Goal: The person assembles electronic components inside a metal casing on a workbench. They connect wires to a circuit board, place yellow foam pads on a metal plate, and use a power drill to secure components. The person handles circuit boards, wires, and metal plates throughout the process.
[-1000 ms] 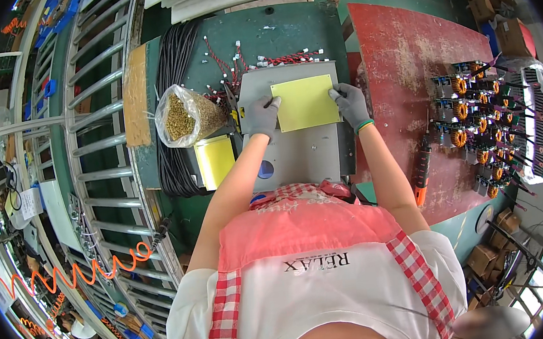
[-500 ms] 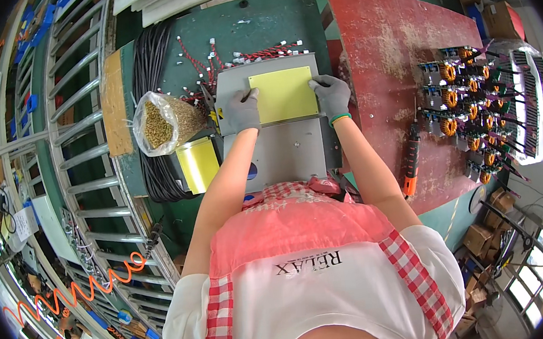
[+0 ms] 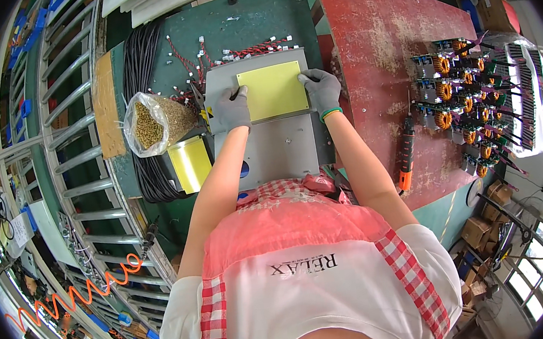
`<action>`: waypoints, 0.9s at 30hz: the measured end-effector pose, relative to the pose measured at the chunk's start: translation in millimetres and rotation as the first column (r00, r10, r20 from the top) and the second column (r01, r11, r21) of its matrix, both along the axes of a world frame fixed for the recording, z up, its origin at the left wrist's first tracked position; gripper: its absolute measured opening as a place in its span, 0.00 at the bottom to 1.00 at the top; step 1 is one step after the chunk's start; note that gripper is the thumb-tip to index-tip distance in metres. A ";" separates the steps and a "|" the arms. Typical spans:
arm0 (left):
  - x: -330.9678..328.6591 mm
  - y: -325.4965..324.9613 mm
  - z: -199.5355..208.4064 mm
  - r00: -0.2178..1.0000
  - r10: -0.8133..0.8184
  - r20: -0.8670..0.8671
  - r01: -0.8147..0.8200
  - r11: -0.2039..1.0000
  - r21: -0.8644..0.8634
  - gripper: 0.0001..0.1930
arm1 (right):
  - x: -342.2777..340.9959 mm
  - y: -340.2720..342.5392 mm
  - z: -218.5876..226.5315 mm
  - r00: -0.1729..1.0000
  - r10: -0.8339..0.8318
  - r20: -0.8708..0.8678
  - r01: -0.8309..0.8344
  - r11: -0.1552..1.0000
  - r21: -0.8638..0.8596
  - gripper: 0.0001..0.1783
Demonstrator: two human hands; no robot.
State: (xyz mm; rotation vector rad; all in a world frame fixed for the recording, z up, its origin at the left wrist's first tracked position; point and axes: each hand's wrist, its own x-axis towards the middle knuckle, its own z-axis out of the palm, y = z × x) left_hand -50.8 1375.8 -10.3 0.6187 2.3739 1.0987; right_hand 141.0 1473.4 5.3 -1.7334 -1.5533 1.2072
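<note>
A flat yellow rectangular sheet with small corner holes lies over the upper part of a grey metal panel. On its left edge my gloved left hand closes, thumb and fingers pinching the border. The opposite edge is held near its upper corner by my gloved right hand. The panel's lower half is bare, with a small hole and a blue round spot partly behind my left forearm. Beside my left hand lie pliers with yellow on the handles. Another yellow sheet rests left of the panel.
An open plastic bag of small brass-coloured parts lies left, near a black cable bundle. Red-and-black wire leads lie beyond the panel. The red board on the right bears an orange-handled screwdriver and several circuit boards.
The whole view has shifted slightly, so the scene sits a little further left. Both hands keep hold of the yellow sheet's edges, and it stays over the panel.
</note>
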 end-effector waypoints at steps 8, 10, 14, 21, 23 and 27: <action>2.0 0.1 12.2 0.999 -0.002 0.043 0.001 1.000 0.016 0.11 | 0.3 2.8 15.5 0.993 0.064 0.098 -0.062 0.998 -0.020 0.11; 0.5 -0.5 13.0 0.999 -0.014 0.043 0.013 1.000 0.011 0.11 | 0.0 2.7 14.5 0.993 0.072 0.095 -0.072 0.997 -0.003 0.11; -9.4 -17.8 20.4 0.975 -0.076 -0.207 0.089 0.995 0.052 0.11 | 1.5 4.1 9.9 0.991 0.104 0.086 -0.104 0.995 -0.013 0.12; -76.8 -183.8 48.2 0.609 -0.542 -0.578 0.455 0.837 -0.305 0.24 | 50.5 -10.9 12.0 0.924 -0.042 -0.379 -0.029 0.983 -0.180 0.13; -82.6 -234.5 29.1 0.496 -0.772 -0.398 0.480 0.626 -0.615 0.36 | 65.2 -24.3 13.3 0.923 -0.069 -0.380 -0.013 0.978 -0.210 0.12; -88.5 -276.1 23.0 0.420 -0.888 -0.185 0.501 0.397 -0.769 0.41 | 85.1 -41.5 9.7 0.928 -0.090 -0.362 -0.009 0.965 -0.264 0.12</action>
